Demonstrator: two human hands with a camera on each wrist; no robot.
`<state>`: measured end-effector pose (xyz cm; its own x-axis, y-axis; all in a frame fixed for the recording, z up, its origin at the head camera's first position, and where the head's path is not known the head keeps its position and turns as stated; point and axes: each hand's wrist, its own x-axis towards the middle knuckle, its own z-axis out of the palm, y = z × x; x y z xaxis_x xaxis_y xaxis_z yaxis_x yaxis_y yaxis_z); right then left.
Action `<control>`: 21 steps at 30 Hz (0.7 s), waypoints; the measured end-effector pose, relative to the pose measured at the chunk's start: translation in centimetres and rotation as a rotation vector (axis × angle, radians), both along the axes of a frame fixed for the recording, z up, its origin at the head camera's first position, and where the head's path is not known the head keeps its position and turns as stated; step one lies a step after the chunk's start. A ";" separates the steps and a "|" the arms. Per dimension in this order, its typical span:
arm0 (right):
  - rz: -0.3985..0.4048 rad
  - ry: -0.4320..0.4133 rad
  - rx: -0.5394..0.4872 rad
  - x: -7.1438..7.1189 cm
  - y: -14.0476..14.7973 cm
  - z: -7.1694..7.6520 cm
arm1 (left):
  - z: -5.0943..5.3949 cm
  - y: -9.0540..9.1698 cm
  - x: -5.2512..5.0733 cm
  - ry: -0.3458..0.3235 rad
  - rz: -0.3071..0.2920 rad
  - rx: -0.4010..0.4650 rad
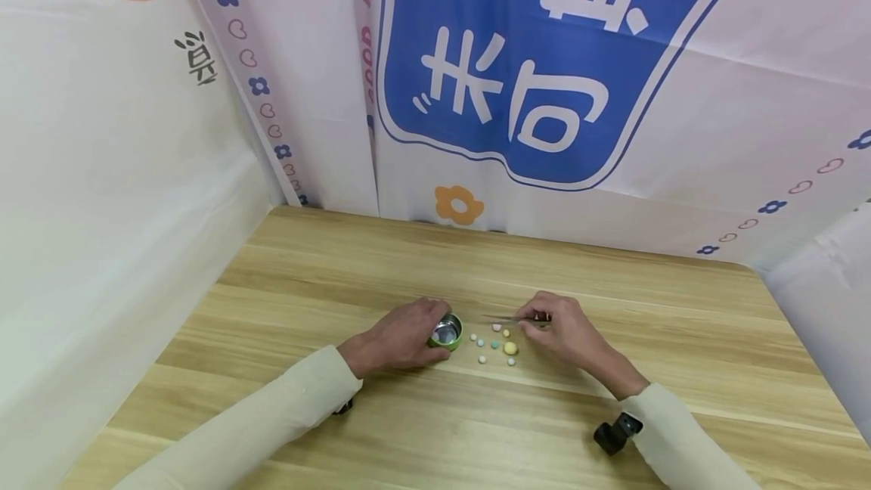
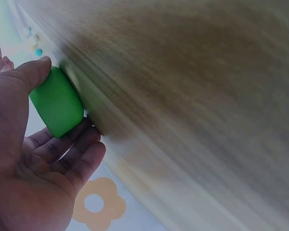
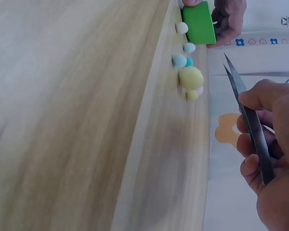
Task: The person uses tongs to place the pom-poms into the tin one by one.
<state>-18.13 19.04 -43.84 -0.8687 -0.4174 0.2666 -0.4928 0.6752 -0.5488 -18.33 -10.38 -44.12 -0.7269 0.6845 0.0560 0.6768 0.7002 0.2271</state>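
Observation:
My left hand [image 1: 406,335] grips a small green cup [image 1: 446,332] with a shiny metal inside, standing on the table. In the left wrist view the thumb and fingers lie around the green wall of the cup [image 2: 58,102]. My right hand [image 1: 559,330] holds dark metal tweezers [image 3: 250,122], their two tips slightly apart with nothing between them, pointing left toward the cup. Between the hands lie several small pompom-like balls, among them a larger yellow ball [image 1: 510,348], a teal ball [image 1: 494,344], a pink ball [image 1: 497,327] and a white ball [image 1: 481,359].
The wood-grain table [image 1: 408,437] reaches back to a printed cloth wall [image 1: 327,97] with a blue panel and an orange flower. White cloth [image 1: 102,172] hangs on the left side. A black wrist camera [image 1: 615,433] sits by the right sleeve.

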 end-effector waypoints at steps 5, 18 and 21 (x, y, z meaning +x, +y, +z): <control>-0.023 -0.026 0.028 0.1 0.4 0.0 | 0.0 0.0 0.0 -0.004 -0.001 0.008; -0.059 -0.024 0.065 0.3 1.3 -0.4 | 0.2 0.1 0.1 -0.014 0.006 0.000; -0.068 -0.026 0.070 0.3 1.4 -0.4 | 0.2 0.1 0.1 -0.018 0.004 0.002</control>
